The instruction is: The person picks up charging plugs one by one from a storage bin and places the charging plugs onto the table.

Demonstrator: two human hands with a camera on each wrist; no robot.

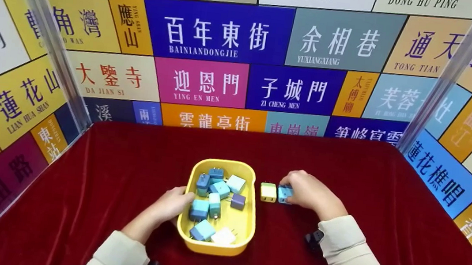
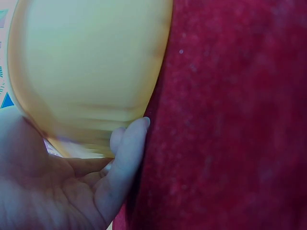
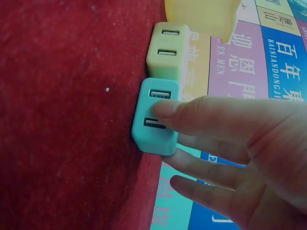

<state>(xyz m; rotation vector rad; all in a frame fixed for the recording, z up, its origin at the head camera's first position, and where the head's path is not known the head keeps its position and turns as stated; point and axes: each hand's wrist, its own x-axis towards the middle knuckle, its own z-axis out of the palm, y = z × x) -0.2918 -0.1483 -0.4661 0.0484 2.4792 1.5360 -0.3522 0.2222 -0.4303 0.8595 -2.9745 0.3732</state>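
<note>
A yellow plastic tub (image 1: 214, 249) stands on the red cloth, with several blue, teal, white and purple USB charger plugs (image 1: 203, 230) lying loose inside. My left hand (image 1: 172, 205) grips its left wall, thumb at the rim; the left wrist view shows fingers against the tub's wall (image 2: 96, 57). To the right of the tub, my right hand (image 1: 310, 193) pinches a blue USB charger (image 3: 144, 108), the thumb on the face with its two ports and the other fingers behind. Beside that charger stands a pale yellow USB charger (image 1: 268, 191), ports facing me.
Red velvety cloth (image 1: 127, 151) covers the table. Behind it rises a wall of colourful printed signs (image 1: 224, 38), with clear upright posts (image 1: 433, 95) at the far corners. A dark wrist device (image 1: 314, 239) sits at my right cuff.
</note>
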